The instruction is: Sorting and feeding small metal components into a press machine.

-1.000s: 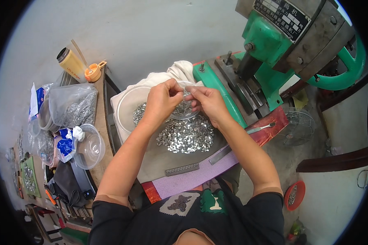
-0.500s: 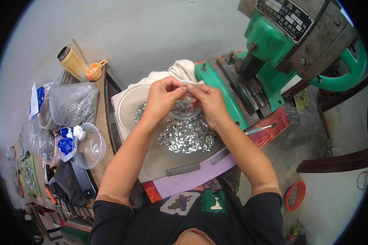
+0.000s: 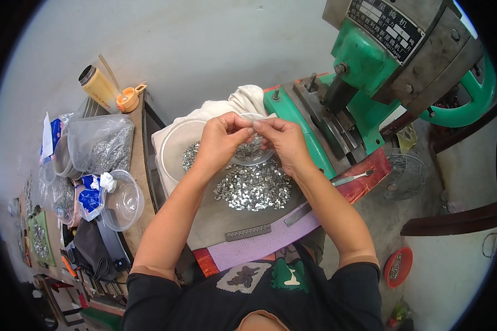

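Note:
Above the work table, my left hand (image 3: 218, 144) and my right hand (image 3: 288, 144) meet fingertip to fingertip. Thumbs and index fingers are pinched together; whatever is between them is too small to make out. Just below and behind them stands a clear round tub (image 3: 252, 161) partly filled with small silvery metal pieces. A loose pile of shiny metal pieces (image 3: 253, 190) lies on the table nearer to me. To the left, a wider clear tub (image 3: 167, 165) holds similar pieces, partly covered by my left forearm.
A green press (image 3: 364, 60) stands at the right, with a brush (image 3: 352, 178) before it. A toothed metal block (image 3: 248, 232) and a flat bar (image 3: 297, 214) lie near a purple strip (image 3: 254, 248). The left table bears a bottle (image 3: 99, 88), a bag of pieces (image 3: 102, 143) and a tub (image 3: 135, 207).
Both hands have come slightly closer to me, still pinched together at the fingertips. The view has shifted a little; the pile and tubs look the same.

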A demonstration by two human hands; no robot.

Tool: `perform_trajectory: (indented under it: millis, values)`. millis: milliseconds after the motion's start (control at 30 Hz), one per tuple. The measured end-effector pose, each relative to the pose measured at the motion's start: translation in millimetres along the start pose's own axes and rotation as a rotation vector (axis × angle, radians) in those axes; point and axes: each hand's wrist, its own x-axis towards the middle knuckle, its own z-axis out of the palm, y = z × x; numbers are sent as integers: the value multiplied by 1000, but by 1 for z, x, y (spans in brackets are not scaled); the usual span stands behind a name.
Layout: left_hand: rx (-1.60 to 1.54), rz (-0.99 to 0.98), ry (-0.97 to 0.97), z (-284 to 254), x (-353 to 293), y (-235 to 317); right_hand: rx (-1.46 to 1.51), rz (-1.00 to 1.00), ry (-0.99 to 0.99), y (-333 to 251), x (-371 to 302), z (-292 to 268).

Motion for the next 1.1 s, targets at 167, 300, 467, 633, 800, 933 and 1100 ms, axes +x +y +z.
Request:
perform_trajectory:
  millis: [167, 300, 467, 633, 800, 933, 1100]
  values:
    - [307, 50, 38, -4, -2, -8, -97, 84, -47, -2, 2, -6]
    - [536, 128, 66, 2, -7, 0, -83, 122, -74, 1, 3, -12]
    - [522, 163, 2, 0, -10, 5, -68, 253, -156, 0, 7, -20]
    - [516, 135, -122, -7, -10, 7, -85, 310, -237, -4, 6, -27]
    - [651, 237, -78, -6, -12, 13, -58, 317, -273, -3, 11, -29]
    - [751, 426, -55, -6, -10, 11, 22, 336, -300, -1, 17, -31]
    - [1199, 801, 10, -1, -9, 11, 109, 370, -209, 0, 15, -26]
